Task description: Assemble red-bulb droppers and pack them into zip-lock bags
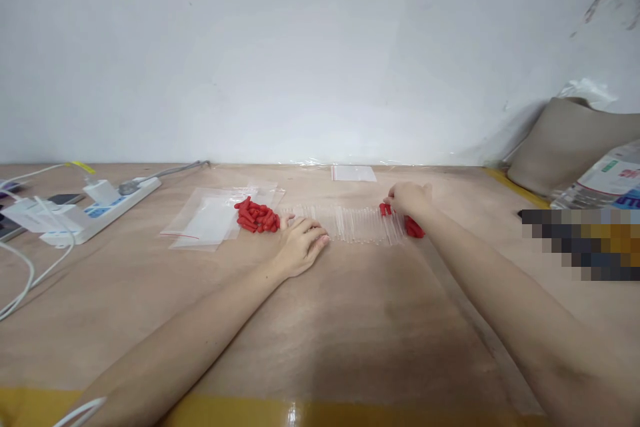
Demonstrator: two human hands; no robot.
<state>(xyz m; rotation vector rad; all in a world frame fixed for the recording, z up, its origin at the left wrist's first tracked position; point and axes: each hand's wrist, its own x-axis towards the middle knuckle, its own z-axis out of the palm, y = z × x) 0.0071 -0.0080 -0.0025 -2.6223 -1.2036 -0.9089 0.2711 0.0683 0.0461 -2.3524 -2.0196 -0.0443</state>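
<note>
A row of clear plastic tubes (pixel 357 221) lies side by side across the middle of the wooden table (pixel 320 320). My left hand (pixel 301 244) rests on the row's left end, fingers bent down onto the tubes. My right hand (pixel 410 200) is closed at the row's right end, pinching a red cap (pixel 384 209) against the tubes, with more red caps (pixel 415 227) under it. A pile of red caps (pixel 257 215) lies just left of my left hand, on clear zip bags (pixel 210 219).
A white power strip (pixel 97 210) with chargers and cables sits at the far left. Another small clear bag (pixel 353 173) lies by the wall. A grey cushion (pixel 567 143) and a plastic bottle (pixel 607 180) stand at the right.
</note>
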